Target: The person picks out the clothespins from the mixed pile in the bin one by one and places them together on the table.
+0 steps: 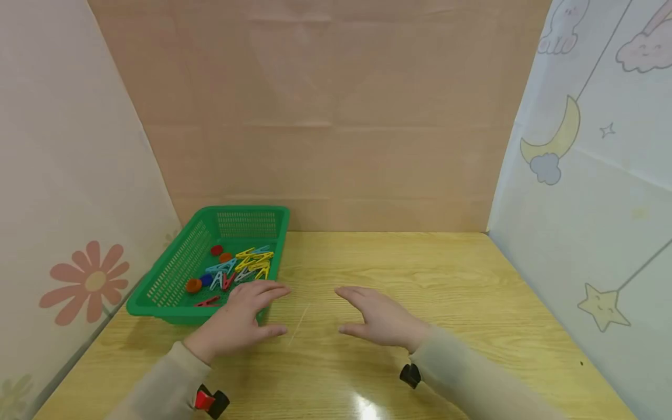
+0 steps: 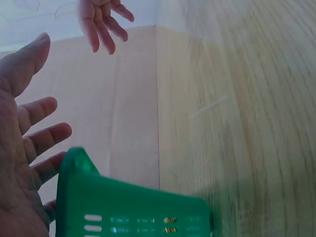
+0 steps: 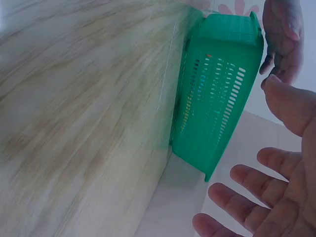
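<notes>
A green plastic basket [image 1: 173,318] stands on the left of the table. Inside it lie yellow clothespins [image 1: 254,261], a red clothespin [image 1: 228,281], blue clothespins [image 1: 223,266], an orange bottle cap [image 1: 193,285] and a blue cap [image 1: 206,280]. My left hand [image 1: 241,318] hovers by the basket's near right corner, fingers extended and thumb apart, holding nothing. Across from it, over the middle of the table, my right hand [image 1: 380,318] has its fingers stretched toward the left one, also holding nothing. In the right wrist view the basket's slotted side [image 3: 212,98] shows beyond the fingers.
The wooden table [image 1: 399,262] ends at a brown backdrop [image 1: 325,116]. Patterned white panels rise on the left [image 1: 68,175] and on the right [image 1: 604,204]. Each sleeve carries a strap with a black piece [image 1: 410,375] at the wrist.
</notes>
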Motion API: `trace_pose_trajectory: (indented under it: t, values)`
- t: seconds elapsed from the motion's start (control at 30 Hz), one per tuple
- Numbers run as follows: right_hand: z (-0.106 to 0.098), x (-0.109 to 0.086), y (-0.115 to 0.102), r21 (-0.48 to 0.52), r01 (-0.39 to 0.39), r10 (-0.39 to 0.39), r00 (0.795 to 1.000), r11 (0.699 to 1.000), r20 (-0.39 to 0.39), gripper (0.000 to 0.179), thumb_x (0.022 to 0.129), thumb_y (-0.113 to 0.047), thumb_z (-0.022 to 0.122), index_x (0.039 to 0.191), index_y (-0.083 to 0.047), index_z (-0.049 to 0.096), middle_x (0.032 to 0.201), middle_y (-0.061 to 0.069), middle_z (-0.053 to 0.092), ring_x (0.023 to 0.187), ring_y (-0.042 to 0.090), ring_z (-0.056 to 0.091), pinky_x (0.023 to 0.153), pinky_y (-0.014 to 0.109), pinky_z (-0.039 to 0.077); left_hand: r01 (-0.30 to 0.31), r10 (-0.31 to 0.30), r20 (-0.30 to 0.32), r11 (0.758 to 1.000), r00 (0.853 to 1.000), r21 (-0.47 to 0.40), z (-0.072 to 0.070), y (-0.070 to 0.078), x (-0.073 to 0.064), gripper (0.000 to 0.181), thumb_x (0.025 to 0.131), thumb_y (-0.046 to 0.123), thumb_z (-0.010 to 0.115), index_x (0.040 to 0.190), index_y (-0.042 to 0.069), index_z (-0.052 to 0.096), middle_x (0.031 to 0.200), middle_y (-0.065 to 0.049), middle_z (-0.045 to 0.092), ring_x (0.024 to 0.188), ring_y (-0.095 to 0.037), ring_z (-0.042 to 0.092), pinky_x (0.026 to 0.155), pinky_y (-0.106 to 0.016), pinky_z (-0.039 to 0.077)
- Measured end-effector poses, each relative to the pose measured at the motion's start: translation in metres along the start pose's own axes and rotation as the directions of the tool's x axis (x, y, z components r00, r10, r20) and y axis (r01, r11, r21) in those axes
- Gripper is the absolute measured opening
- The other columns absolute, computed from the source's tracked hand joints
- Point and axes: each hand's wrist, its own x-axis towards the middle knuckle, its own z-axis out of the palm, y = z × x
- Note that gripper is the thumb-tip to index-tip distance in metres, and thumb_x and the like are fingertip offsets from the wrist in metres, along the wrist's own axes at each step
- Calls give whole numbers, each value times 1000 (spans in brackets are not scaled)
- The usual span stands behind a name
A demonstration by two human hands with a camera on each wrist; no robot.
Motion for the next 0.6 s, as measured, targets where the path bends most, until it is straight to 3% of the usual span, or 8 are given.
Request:
trace_pose_trajectory:
  t: [0.2, 0.37, 0.6]
  values:
    - [8, 27, -14, 82, -26, 22, 999, 996, 42, 72, 92, -46, 62, 151, -16, 33, 150, 1, 39, 136, 22, 39, 109, 43, 33, 89, -91, -88, 996, 992, -16, -9, -21, -3, 63, 86, 50, 68, 139, 21, 53, 137, -5, 52, 128, -33, 42, 101, -68, 22]
    - [13, 47, -24, 110, -50, 43, 997, 993, 69, 73, 92, -51, 59, 151, -18, 33, 150, 1, 39, 136, 22, 38, 109, 43, 33, 197, -201, -87, 979, 976, -51, -21, -39, -10, 65, 90, 51, 61, 143, 16, 48, 141, -15, 49, 133, -42, 35, 101, -70, 18]
    - [22, 73, -35, 212, -91, 74, 994, 973, 85, 74, 91, -55, 57, 152, -20, 32, 149, 2, 41, 130, 23, 46, 105, 42, 39, 287, -287, -116, 958, 951, -24, -40, -64, -21, 65, 93, 50, 57, 143, 10, 47, 141, -21, 46, 130, -44, 36, 99, -67, 25]
